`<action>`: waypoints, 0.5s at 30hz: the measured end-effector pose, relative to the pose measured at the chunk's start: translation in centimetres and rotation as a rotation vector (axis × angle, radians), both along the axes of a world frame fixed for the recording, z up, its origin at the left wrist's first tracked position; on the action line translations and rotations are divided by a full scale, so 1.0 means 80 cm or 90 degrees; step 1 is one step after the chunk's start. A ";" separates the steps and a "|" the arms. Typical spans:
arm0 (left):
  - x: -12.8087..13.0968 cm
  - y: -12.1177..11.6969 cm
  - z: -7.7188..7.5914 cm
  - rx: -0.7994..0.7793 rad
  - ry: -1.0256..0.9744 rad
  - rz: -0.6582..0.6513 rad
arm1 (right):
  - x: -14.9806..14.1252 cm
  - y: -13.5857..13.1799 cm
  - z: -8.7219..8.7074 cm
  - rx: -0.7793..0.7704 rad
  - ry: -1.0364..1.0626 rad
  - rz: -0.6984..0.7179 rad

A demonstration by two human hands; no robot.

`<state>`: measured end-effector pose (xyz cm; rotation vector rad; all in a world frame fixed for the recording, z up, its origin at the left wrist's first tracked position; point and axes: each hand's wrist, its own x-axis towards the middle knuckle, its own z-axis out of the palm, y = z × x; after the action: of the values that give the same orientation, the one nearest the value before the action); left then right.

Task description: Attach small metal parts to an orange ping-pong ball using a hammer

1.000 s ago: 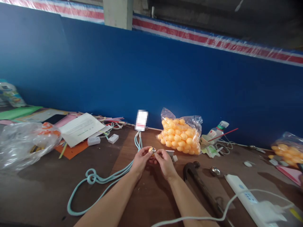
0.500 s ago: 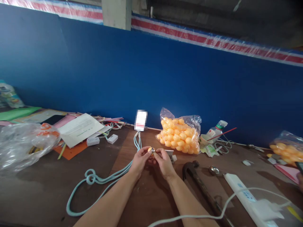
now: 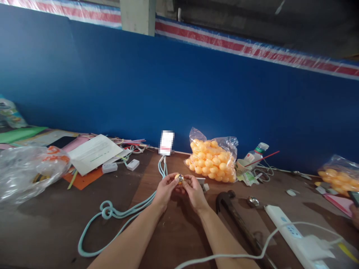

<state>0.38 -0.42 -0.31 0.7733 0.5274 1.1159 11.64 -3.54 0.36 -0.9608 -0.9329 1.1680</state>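
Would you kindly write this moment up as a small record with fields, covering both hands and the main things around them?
Left hand: fingertip grip on a small rounded orange piece with a shiny silver part
Right hand: fingertip grip on the same piece, from the other side
Beyond the hands: clear plastic bag of rounded orange pieces
To the left: looped light-blue cord
To the right: dark claw hammer; white rectangular power strip
Backdrop: flat blue panel
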 end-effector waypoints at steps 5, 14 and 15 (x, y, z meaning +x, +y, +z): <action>0.000 -0.001 0.006 -0.026 -0.026 0.006 | 0.003 0.000 -0.003 0.005 0.001 0.004; 0.000 0.004 -0.003 -0.045 -0.019 0.017 | 0.005 -0.005 0.004 -0.025 0.058 0.047; 0.001 0.005 -0.005 -0.040 -0.012 0.023 | 0.005 -0.005 0.005 -0.024 0.056 0.047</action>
<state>0.46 -0.05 -0.68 0.7012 0.5605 1.1342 12.01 -3.93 0.72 -0.9042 -0.8849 1.2848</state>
